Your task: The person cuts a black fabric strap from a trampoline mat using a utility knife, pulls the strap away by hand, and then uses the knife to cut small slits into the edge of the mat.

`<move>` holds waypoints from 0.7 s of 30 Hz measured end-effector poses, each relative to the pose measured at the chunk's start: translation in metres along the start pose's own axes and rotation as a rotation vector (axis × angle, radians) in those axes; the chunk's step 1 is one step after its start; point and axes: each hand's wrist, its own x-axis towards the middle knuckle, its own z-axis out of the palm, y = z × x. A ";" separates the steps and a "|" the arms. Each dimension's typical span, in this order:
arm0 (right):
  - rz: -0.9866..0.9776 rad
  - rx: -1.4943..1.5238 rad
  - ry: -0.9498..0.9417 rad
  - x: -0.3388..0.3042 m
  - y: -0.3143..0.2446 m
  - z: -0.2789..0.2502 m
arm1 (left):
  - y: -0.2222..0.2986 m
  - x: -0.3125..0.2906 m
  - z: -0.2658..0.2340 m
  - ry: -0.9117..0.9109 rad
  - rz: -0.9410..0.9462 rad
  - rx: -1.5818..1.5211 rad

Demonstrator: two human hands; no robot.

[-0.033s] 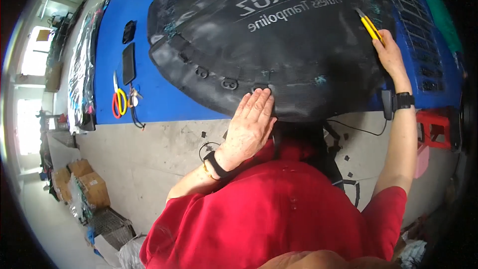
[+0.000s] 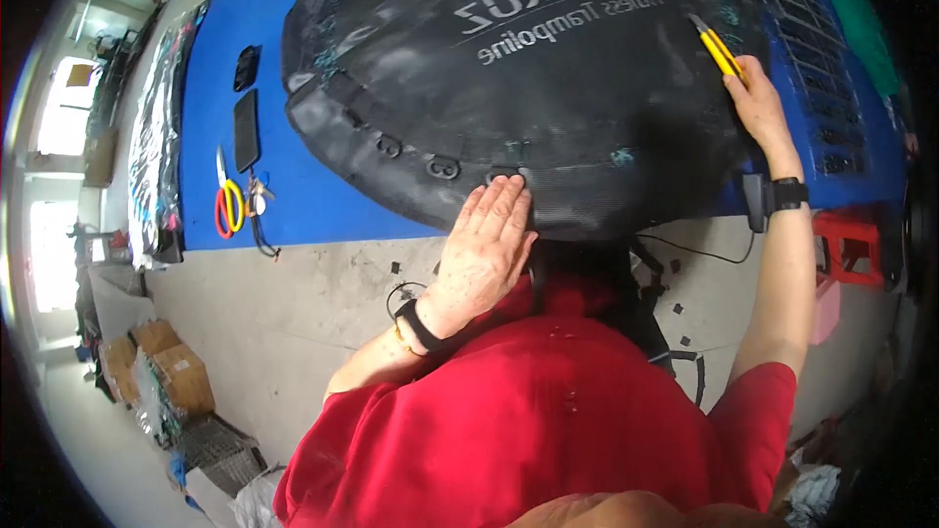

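A large round black trampoline mat (image 2: 587, 88) with mirrored pale lettering lies over the near part of the blue table. My left hand (image 2: 484, 240) rests flat on its near edge, fingers outstretched and holding nothing. Just left of those fingertips, black metal rings (image 2: 443, 167) sit along a seam on the mat. My right hand (image 2: 761, 108) is closed round a yellow utility knife (image 2: 719, 52) above the mat's right side. The knife's blade end points away from me and to the left. Bits of teal thread (image 2: 623, 155) dot the mat.
On the blue table (image 2: 323, 200) to the left lie scissors (image 2: 230, 203) with red and yellow handles, a dark phone (image 2: 245, 132), a black case (image 2: 247, 66) and keys (image 2: 260, 198). A red stool (image 2: 849, 246) stands at right. Cardboard boxes (image 2: 184, 376) are on the floor at left.
The whole view has shifted slightly, so the table and mat appear a little farther left. Both hands keep nearly the same places over the mat, the knife still in the right one.
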 end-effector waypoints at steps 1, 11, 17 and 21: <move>-0.023 0.035 -0.013 0.001 0.001 0.002 | 0.000 0.001 -0.002 0.000 -0.007 -0.001; 0.029 -0.011 0.029 -0.006 -0.026 -0.001 | 0.005 0.023 -0.005 -0.108 -0.040 0.126; 0.160 0.216 -0.038 -0.004 -0.012 -0.004 | 0.003 0.021 -0.003 -0.134 -0.029 0.123; 0.183 0.369 -0.069 0.000 -0.006 -0.002 | 0.005 0.021 -0.004 -0.125 -0.034 0.155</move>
